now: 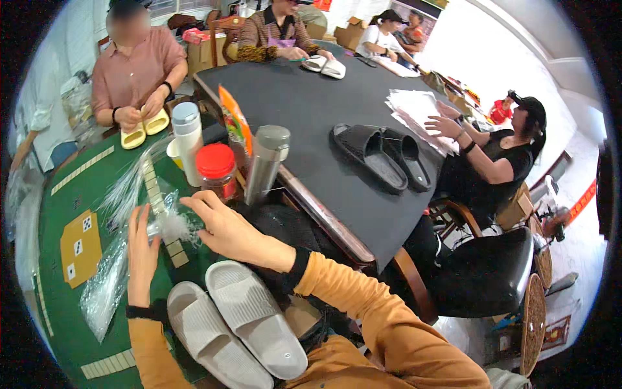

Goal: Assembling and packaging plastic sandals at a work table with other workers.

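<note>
Fingers [194, 202] of the right hand [227, 230] are spreading wide, reaching toward the crinkly clear plastic bag bundle [139, 223]; the left hand [141, 256], flat-fingered, is pressing it at 9 o'clock. Likely light, limp, slippery: pinch one edge.

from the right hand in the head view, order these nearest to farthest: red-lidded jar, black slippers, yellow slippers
1. red-lidded jar, just beyond the right hand.
2. black slippers, on the dark table to the right.
3. yellow slippers, far left, in another person's hands.
</note>
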`<action>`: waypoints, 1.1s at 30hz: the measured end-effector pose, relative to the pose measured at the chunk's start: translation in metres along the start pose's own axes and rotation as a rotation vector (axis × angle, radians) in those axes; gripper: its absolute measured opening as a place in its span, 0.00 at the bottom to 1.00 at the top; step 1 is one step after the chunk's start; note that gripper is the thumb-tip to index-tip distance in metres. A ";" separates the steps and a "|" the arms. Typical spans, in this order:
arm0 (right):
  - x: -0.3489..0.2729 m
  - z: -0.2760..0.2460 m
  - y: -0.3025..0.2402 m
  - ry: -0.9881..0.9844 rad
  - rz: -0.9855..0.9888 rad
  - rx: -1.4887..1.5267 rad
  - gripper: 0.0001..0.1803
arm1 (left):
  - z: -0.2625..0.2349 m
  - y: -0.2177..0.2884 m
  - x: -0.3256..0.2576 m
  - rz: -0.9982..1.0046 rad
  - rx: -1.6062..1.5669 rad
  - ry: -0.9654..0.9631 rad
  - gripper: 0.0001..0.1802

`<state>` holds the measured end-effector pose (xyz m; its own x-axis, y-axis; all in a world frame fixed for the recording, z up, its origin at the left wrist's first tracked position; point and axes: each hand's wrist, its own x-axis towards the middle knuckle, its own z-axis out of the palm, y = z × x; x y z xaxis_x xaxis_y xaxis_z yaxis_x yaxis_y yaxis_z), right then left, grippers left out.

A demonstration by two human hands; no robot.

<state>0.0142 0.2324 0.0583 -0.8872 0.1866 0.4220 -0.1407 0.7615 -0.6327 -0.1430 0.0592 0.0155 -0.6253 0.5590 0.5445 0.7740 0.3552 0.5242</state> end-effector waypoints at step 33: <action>-0.174 -0.069 -0.052 0.214 0.255 1.061 0.26 | -0.061 0.152 -0.181 -0.048 -0.349 -0.086 0.02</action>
<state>0.2064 0.2036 0.0628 -0.8640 0.4431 0.2393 -0.3605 -0.2123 -0.9083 0.0823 -0.0338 0.0366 -0.6382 0.6142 0.4642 0.6537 0.1139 0.7481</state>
